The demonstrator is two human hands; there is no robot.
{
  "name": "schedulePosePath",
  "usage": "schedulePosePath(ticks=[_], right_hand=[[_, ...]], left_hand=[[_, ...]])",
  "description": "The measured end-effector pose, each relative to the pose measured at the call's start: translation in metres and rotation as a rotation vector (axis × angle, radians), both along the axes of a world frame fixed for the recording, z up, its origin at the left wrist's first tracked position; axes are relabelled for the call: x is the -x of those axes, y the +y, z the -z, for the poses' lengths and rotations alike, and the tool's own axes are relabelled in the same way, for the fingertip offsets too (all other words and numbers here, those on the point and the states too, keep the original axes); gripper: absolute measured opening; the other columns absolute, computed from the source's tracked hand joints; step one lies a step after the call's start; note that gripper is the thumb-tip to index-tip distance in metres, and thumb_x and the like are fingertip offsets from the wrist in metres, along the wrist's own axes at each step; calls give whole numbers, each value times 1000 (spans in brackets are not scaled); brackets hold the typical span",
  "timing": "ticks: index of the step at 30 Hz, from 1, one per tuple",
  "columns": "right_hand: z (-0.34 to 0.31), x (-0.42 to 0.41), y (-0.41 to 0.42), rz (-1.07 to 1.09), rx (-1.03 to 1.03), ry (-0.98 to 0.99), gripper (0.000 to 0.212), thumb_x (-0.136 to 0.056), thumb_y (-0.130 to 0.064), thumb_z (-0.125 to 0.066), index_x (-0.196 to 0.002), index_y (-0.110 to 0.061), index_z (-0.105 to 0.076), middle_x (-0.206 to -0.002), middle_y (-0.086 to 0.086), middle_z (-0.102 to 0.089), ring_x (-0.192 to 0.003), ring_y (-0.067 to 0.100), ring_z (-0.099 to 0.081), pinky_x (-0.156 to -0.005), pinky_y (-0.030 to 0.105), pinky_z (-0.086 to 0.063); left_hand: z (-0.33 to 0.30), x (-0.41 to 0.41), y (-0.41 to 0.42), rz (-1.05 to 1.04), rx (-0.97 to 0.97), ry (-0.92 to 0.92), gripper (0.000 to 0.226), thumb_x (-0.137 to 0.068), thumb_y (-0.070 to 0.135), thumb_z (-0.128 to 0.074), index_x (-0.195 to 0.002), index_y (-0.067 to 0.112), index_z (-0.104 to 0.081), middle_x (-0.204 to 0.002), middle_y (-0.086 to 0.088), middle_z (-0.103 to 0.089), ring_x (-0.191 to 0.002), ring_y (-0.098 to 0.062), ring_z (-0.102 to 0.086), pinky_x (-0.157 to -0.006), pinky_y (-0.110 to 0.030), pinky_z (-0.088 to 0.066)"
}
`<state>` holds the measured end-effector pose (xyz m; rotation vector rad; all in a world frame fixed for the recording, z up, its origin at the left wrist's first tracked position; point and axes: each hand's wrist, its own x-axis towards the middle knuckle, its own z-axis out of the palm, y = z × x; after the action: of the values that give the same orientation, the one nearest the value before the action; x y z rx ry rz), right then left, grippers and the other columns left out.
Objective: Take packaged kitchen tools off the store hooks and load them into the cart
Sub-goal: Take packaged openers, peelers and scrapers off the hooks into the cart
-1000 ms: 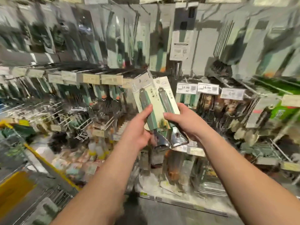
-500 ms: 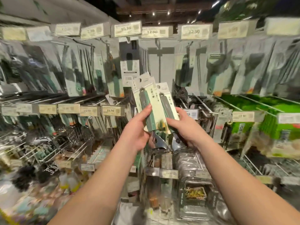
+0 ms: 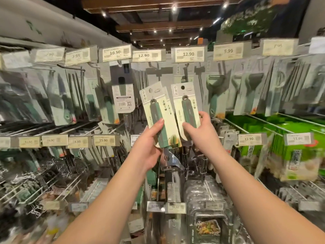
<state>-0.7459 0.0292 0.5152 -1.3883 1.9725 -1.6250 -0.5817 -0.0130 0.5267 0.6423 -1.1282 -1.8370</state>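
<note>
Nearest the camera, two bare forearms reach up and forward toward the display. The left hand [image 3: 149, 147] grips a carded tool [image 3: 159, 118] by its green handle, thumb across the front of the card, with the metal head [image 3: 171, 160] hanging out below the palm; a second card seems to sit just behind it, though how many are stacked there cannot be told. The right hand [image 3: 202, 134] pinches another carded tool [image 3: 187, 106] of the same kind, thumb on the front and fingers curled round its right edge. The two hands are apart, each clamped on its own package, and both cards are off the hooks and held upright in the air just in front of the display. Behind them hang rows of peelers [image 3: 217, 92] and other packaged utensils under price tags [image 3: 188, 54]. No cart is in view. The step in hand looks like the carry from hook to cart, so the next move probably calls for turning away from the shelf, finding the cart, and lowering both packages in without snagging the metal heads.
</note>
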Motion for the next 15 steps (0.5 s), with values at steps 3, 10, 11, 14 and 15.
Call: schedulePosePath(ticks=[3, 10, 11, 14, 15], right_hand=[[-12, 9, -10, 84, 44, 23, 67, -91, -43, -64, -145, -24, -29, -124, -3, -58, -92, 13, -66, -85, 43, -58], [-28, 12, -36, 207, 92, 53, 75, -86, -54, -60, -146, -25, -27, -138, 4, -55, -111, 24, -63, -91, 47, -56], [-29, 12, -40, 214, 102, 51, 75, -84, -55, -60, -145, -26, -28, -136, 3, -56, -109, 23, -63, -89, 47, -57], [-32, 12, -50, 227, 126, 53, 75, -83, -57, -59, -144, -27, -28, -134, 2, -57, -108, 22, -63, -88, 46, -57], [-32, 13, -52, 231, 131, 56, 76, -83, -57, -59, -145, -26, -28, -136, 2, -57, -111, 22, -63, -91, 46, -56]], left_hand=[[-4, 4, -12, -2, 21, 12, 37, -80, 33, -74, -111, 15, -67, -89, 0, -76, -96, -30, -69, -100, -57, -49], [-13, 15, -33, 39, 0, 26, 22, -89, 31, -71, -107, 19, -71, -101, -4, -76, -88, -23, -74, -78, -42, -59], [-15, 16, -36, 39, 6, 28, 21, -89, 31, -70, -106, 19, -71, -100, -3, -76, -84, -21, -74, -75, -39, -60], [-17, 18, -47, 44, 23, 30, 23, -88, 32, -71, -107, 20, -72, -99, -1, -77, -94, -25, -72, -94, -50, -54], [-17, 19, -50, 48, 22, 31, 22, -88, 33, -71, -106, 21, -72, -97, 0, -77, -96, -27, -71, -94, -53, -53]])
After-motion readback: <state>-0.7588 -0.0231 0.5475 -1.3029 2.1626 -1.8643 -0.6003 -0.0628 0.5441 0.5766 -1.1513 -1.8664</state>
